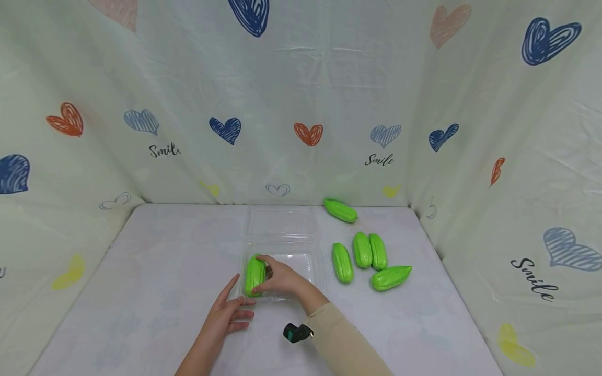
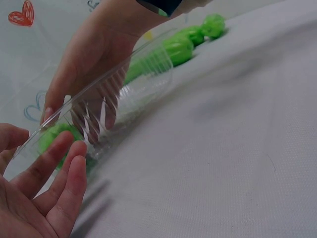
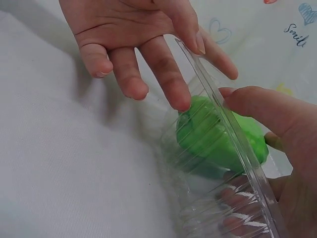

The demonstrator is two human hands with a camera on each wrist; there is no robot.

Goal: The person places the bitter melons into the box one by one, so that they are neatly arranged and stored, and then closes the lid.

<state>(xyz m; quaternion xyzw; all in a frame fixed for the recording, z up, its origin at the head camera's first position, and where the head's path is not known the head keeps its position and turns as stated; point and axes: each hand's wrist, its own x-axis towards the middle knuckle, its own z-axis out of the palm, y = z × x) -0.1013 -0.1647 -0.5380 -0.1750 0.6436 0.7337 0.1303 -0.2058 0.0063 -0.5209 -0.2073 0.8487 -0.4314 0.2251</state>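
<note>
A short, ribbed green vegetable like a cucumber [image 1: 254, 275] lies lengthwise at the left end of a clear plastic clamshell box [image 1: 301, 263]. My right hand [image 1: 284, 277] reaches into the box and grips this vegetable between thumb and fingers. Through the ribbed wall, the right wrist view shows the same green vegetable [image 3: 213, 134] low in the box. At the box's near left corner is my left hand [image 1: 227, 313], its fingers spread and fairly straight. In the right wrist view, the left hand's thumb and fingers [image 3: 163, 69] straddle the rim, touching the box.
Several more green vegetables [image 1: 342, 262] lie right of the box, one [image 1: 340, 211] near the back edge. The box's lid [image 1: 280, 222] lies folded back behind it. A black device [image 1: 297, 332] sits at my right wrist. A heart-printed curtain [image 1: 273, 94] encloses the table [image 1: 155, 292].
</note>
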